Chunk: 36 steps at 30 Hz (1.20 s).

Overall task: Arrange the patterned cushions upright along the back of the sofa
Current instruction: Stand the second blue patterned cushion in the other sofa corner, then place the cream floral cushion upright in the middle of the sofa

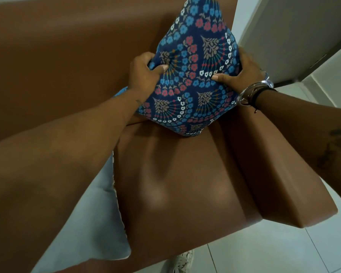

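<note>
Gripping a navy cushion [193, 71] printed with blue, red and white flowers, a person stands it on one corner at the right end of a brown leather sofa [181, 184], where the seat meets the backrest and the right armrest [280, 174]. The left hand [144, 75] pinches the cushion's left edge, fingers [161, 68] curled into the fabric; the right hand [242, 72] clasps the right edge, thumb pressed on the print. Bangles and dark cords [254, 91] circle the right wrist. No brand, label or writing can be read on the fabric. A second cushion [91, 223], pale blue-grey on its visible face, lies on the seat to the left, partly under the left forearm. The seat's front half lies bare between that cushion and the armrest. Beyond the sofa's front edge, white floor tiles [283, 251] and a patterned shoe [179, 261] show.
</note>
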Motion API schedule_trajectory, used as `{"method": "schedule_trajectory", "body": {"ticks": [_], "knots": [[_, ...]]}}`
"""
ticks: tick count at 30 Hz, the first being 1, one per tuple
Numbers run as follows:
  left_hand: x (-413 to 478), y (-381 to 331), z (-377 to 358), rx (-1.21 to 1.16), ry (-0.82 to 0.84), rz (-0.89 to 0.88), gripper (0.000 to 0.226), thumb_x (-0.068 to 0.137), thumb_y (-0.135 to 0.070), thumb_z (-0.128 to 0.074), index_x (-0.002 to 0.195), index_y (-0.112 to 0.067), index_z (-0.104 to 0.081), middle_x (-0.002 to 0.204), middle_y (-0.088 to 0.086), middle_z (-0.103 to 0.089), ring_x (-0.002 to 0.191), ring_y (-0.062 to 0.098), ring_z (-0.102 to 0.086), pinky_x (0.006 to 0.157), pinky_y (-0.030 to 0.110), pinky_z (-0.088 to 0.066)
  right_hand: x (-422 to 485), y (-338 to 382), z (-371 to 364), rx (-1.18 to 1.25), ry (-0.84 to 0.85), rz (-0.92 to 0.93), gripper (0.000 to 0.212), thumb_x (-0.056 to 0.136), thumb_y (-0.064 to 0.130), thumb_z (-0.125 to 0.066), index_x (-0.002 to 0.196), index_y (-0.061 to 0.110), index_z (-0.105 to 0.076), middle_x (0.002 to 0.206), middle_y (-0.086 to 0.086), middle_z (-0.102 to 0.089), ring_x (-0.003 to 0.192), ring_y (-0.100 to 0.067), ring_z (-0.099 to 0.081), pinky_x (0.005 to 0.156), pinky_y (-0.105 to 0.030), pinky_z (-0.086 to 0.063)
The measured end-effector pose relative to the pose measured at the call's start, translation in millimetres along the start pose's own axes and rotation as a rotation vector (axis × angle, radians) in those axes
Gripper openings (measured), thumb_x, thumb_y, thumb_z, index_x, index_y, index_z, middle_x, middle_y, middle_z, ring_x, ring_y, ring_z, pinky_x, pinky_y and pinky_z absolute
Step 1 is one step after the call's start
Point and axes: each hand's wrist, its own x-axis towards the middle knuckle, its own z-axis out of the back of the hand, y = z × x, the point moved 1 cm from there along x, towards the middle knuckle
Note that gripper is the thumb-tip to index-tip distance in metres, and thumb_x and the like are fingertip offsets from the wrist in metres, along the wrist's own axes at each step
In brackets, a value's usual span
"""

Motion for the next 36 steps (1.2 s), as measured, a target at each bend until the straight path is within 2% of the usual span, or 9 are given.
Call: {"method": "schedule_trajectory", "body": {"ticks": [7,11,14,18,23,28,32,34,36], "knots": [[-18,21,12,0.095,0.026,0.055,0.063,0.094,-0.047,-0.057,0.142,-0.009,-0.040,0.144,0.012,-0.047,0.133,0.026,-0.045,0.112,0.048,-0.039,-25,1,-7,-0.258,-0.088,-0.093,0.101,0.071,0.087,-0.044,0.149,0.030,-0.012,0.160,-0.003,-0.017,0.143,-0.032,-0.021,0.115,-0.057,-0.015],[-55,18,32,0.046,-0.146,0.118,0.068,0.093,-0.053,-0.050,0.147,-0.014,-0.034,0.156,0.008,-0.035,0.145,0.023,-0.029,0.121,0.046,-0.023,-86,23,-33,-0.235,-0.421,0.060,0.068,0.091,0.064,-0.041,0.141,0.017,-0.034,0.148,-0.014,-0.037,0.137,-0.028,-0.033,0.111,-0.053,-0.027],[-126,33,65,0.159,-0.129,-0.022,0.062,0.095,-0.047,-0.052,0.144,-0.013,-0.038,0.154,0.010,-0.039,0.143,0.020,-0.033,0.119,0.055,-0.025,-162,41,-91,-0.319,-0.151,0.185,0.069,0.082,0.043,-0.062,0.138,0.012,-0.037,0.143,-0.020,-0.039,0.132,-0.035,-0.037,0.102,-0.054,-0.034],[-277,100,137,0.575,0.220,-0.206,0.087,0.088,-0.069,-0.044,0.152,-0.017,-0.019,0.162,0.011,-0.021,0.151,0.021,-0.014,0.122,0.050,-0.007,-265,69,-193,-0.570,0.327,0.592,0.083,0.076,0.020,-0.065,0.148,0.012,-0.024,0.154,-0.024,-0.025,0.138,-0.041,-0.030,0.107,-0.063,-0.024],[-465,201,213,1.031,0.473,-0.062,0.117,0.072,-0.079,-0.056,0.154,-0.012,-0.006,0.165,0.008,0.007,0.152,0.025,0.002,0.122,0.048,0.008,-294,121,-280,-0.628,0.205,0.885,0.050,0.094,0.011,-0.049,0.143,0.013,-0.038,0.148,-0.018,-0.042,0.132,-0.037,-0.043,0.101,-0.063,-0.037],[-498,263,207,1.305,0.347,0.033,0.126,0.062,-0.072,-0.064,0.152,-0.003,-0.009,0.160,0.023,-0.013,0.146,0.036,-0.019,0.116,0.059,-0.021,-276,152,-339,-0.638,0.094,1.067,0.037,0.103,0.010,-0.037,0.140,0.009,-0.043,0.144,-0.017,-0.047,0.132,-0.036,-0.044,0.102,-0.060,-0.037],[-485,276,226,1.249,0.192,0.123,0.091,0.088,-0.061,-0.043,0.151,-0.001,-0.015,0.151,0.024,-0.038,0.144,0.033,-0.025,0.118,0.056,-0.019,-269,181,-339,-0.516,0.170,1.297,0.034,0.100,0.011,-0.050,0.134,0.012,-0.052,0.142,-0.007,-0.051,0.130,-0.030,-0.048,0.104,-0.063,-0.030],[-476,265,246,1.167,0.190,0.229,0.070,0.097,-0.036,-0.044,0.148,0.004,-0.019,0.151,0.027,-0.036,0.144,0.037,-0.028,0.114,0.060,-0.032,-275,209,-323,-0.379,0.270,1.271,0.029,0.100,0.011,-0.045,0.123,0.009,-0.063,0.132,-0.009,-0.061,0.122,-0.030,-0.055,0.096,-0.071,-0.033],[-470,248,270,1.072,0.126,0.229,0.062,0.101,-0.037,-0.034,0.143,0.008,-0.032,0.149,0.028,-0.039,0.139,0.040,-0.039,0.118,0.055,-0.026,-282,239,-306,-0.255,0.250,1.238,0.034,0.098,0.009,-0.039,0.108,0.006,-0.072,0.116,-0.009,-0.071,0.112,-0.029,-0.063,0.094,-0.072,-0.034]]}}
